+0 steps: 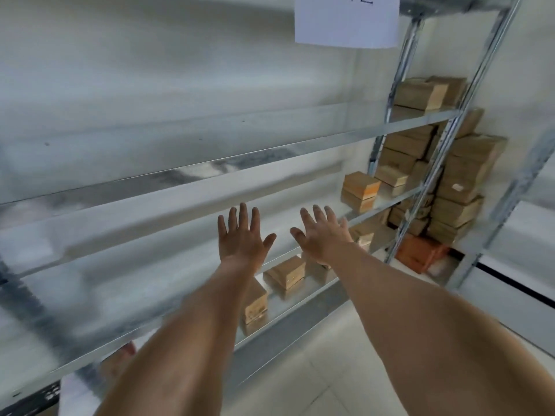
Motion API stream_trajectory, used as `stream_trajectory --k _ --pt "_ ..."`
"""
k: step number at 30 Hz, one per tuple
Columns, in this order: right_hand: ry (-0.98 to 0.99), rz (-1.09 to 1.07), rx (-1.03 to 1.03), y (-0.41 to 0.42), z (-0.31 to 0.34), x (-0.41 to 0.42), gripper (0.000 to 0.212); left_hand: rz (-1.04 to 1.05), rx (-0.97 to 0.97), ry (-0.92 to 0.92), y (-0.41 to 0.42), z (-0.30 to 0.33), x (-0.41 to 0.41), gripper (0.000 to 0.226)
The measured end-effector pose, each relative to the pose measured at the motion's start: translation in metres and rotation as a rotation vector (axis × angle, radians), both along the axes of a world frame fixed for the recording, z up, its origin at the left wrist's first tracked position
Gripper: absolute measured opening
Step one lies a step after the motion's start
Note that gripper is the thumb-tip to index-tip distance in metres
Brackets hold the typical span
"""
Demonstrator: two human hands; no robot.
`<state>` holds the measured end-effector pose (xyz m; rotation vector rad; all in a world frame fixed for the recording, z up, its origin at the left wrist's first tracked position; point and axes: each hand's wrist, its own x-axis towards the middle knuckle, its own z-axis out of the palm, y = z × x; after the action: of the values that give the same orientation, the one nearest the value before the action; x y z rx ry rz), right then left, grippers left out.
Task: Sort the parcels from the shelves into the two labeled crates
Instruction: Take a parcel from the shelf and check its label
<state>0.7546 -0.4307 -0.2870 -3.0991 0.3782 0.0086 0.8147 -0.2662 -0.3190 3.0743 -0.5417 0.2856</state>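
Observation:
Both my arms reach forward toward a metal shelf rack (210, 172). My left hand (241, 237) and my right hand (322, 235) are spread flat with straight fingers, holding nothing. Below them, on a low shelf, lie small brown cardboard parcels: one (286, 271) just under my hands and another (255, 301) beside my left forearm. Two stacked parcels (360, 187) sit on the shelf to the right of my right hand. The picture is blurred by motion.
Many brown parcels (459, 181) are piled at the far right end of the rack and beyond its post. An orange crate (420, 253) stands on the floor under them. A white paper sheet (347, 21) hangs from the top shelf. Pale floor tiles (330, 370) lie below.

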Motion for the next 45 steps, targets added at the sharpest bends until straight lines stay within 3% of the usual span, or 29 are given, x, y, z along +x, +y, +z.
stream_trajectory --k 10,23,32,39,45 --pt "0.044 -0.034 0.088 -0.188 -0.027 0.076 0.068 -0.059 0.064 0.029 -0.189 -0.022 0.068 0.073" --pt "0.126 0.191 0.072 -0.418 -0.052 0.187 0.065 0.173 -0.006 0.133 -0.410 -0.049 0.138 0.072" --pt "0.168 0.203 0.070 -0.533 -0.082 0.258 0.059 0.209 -0.042 0.202 -0.520 -0.071 0.202 0.071" --pt "0.255 0.135 0.087 -0.601 -0.095 0.316 0.062 0.290 -0.220 0.359 -0.595 -0.091 0.272 0.069" --pt "0.279 0.080 0.229 -0.640 -0.113 0.368 0.064 0.395 -0.400 0.503 -0.641 -0.106 0.330 0.065"
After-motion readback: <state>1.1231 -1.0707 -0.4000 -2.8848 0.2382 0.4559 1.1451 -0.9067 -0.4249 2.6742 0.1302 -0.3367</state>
